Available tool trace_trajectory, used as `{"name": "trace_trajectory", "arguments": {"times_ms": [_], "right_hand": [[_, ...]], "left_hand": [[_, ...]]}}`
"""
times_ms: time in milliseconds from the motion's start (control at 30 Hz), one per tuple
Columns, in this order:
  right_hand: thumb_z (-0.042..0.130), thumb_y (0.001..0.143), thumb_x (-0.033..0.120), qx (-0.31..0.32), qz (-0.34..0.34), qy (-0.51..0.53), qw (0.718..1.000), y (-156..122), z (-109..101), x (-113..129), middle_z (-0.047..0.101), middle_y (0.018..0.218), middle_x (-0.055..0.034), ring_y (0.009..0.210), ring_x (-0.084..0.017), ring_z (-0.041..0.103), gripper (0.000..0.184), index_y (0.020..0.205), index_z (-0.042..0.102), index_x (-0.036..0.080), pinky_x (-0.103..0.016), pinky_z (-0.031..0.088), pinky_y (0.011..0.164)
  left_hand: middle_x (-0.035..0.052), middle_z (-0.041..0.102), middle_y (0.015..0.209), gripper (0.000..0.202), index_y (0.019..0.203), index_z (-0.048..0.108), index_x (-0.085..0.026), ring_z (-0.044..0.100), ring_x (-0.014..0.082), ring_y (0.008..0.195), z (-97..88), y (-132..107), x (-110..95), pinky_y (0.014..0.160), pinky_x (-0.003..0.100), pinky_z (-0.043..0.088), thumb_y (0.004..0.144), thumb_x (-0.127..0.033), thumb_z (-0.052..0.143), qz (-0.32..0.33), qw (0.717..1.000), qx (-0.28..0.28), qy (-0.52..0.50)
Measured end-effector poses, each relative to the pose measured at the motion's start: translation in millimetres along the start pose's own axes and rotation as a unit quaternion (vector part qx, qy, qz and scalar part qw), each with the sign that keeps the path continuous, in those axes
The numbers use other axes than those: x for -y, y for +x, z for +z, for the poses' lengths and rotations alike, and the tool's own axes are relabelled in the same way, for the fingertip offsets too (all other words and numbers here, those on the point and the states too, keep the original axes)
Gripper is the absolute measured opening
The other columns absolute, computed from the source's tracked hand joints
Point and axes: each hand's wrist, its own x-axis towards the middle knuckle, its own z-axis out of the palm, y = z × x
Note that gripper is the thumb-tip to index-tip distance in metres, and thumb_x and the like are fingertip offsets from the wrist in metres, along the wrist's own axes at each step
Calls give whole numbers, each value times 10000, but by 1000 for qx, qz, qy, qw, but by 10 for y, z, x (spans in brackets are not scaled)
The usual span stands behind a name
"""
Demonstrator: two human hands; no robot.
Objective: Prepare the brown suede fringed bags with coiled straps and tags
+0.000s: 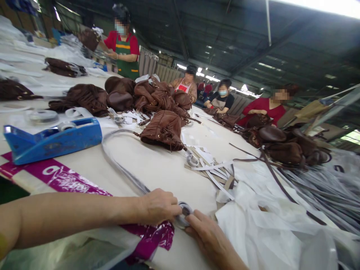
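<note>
My left hand [160, 206] is closed, fingers pinched at the left side of a small round fitting [185, 210] wrapped in clear plastic with a dark centre. From the other side, my right hand [205, 230] presses its thumb and fingers on the same wrapped fitting. A bag strap [120, 161] in clear film curves from behind my left hand up to a brown gathered leather bag [161, 131], which lies on the white table [129, 144]. Another plastic-wrapped fitting [192, 159] is at that bag's right side.
A blue tape dispenser [56, 138] stands at the left on purple printed plastic [70, 178]. Brown bags [120, 92] are heaped behind. Paper strips [213, 168], white sheeting [261, 221] and wrapped straps [317, 191] lie to the right. Several co-workers [126, 56] are around the table.
</note>
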Motion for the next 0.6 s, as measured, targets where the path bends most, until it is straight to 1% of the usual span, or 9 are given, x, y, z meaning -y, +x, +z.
{"name": "trace_trajectory", "arguments": {"times_ms": [67, 167, 233, 333, 367, 433, 500, 567, 600], "right_hand": [[520, 886, 165, 2, 28, 9, 1000, 33, -35, 41, 664, 795, -3, 699, -158, 644, 63, 879, 537, 226, -227, 356, 563], [537, 855, 143, -26, 90, -7, 996, 63, 30, 117, 682, 718, 3, 639, -181, 656, 83, 879, 523, 222, -248, 312, 517], [518, 878, 142, -48, 77, -11, 996, 52, 117, 102, 677, 717, 2, 630, -175, 648, 89, 837, 516, 221, -250, 310, 522], [503, 904, 170, -61, 7, -9, 998, 17, 196, -19, 650, 741, 5, 649, -162, 619, 139, 776, 499, 223, -247, 331, 557], [495, 906, 173, -64, 2, -15, 998, 11, 199, -57, 640, 736, 4, 642, -162, 609, 149, 766, 496, 224, -248, 332, 560], [476, 895, 152, -65, 18, -9, 998, 12, 190, -89, 632, 731, 2, 639, -164, 602, 127, 798, 507, 227, -248, 339, 564], [488, 865, 128, -56, 50, 35, 997, 18, 184, -62, 646, 768, 0, 685, -167, 619, 111, 879, 517, 234, -239, 359, 589], [504, 857, 139, -47, 70, 85, 993, 13, 196, -20, 652, 808, -4, 732, -167, 628, 112, 905, 514, 239, -232, 378, 619], [509, 863, 158, -41, 68, 101, 992, 5, 203, -9, 648, 822, -9, 744, -167, 627, 85, 890, 515, 238, -231, 385, 628]], "left_hand": [[45, 649, 849, 61, 895, 542, -167, 609, 211, 755, -4, 12, -20, 576, 300, 485, 845, -169, 576, -15, 1000, 6, 10], [53, 653, 848, 42, 893, 544, -150, 614, 218, 747, 30, 34, -124, 580, 319, 492, 851, -151, 551, -53, 999, -2, 5], [43, 657, 852, 45, 902, 547, -159, 621, 208, 746, 25, 24, -125, 587, 309, 493, 877, -196, 548, -45, 999, -4, -3], [27, 663, 859, 85, 944, 555, -194, 632, 200, 754, -45, -2, -11, 572, 283, 485, 893, -262, 558, -4, 1000, 15, 3], [27, 666, 864, 76, 948, 556, -199, 636, 201, 761, -67, -1, 18, 571, 279, 485, 888, -246, 562, 0, 1000, 24, 6], [39, 674, 865, 89, 941, 555, -182, 646, 209, 773, -83, 23, 8, 591, 285, 495, 854, -173, 573, -22, 999, 37, 3], [56, 683, 853, 143, 926, 552, -154, 658, 227, 769, -57, 53, -80, 612, 306, 508, 796, -145, 612, -66, 997, 47, -17], [56, 690, 835, 170, 924, 552, -148, 667, 236, 742, -20, 60, -167, 602, 313, 509, 782, -189, 637, -93, 994, 48, -41], [48, 692, 826, 160, 920, 554, -157, 670, 235, 730, -10, 50, -183, 589, 308, 505, 798, -223, 633, -94, 993, 43, -50]]}}
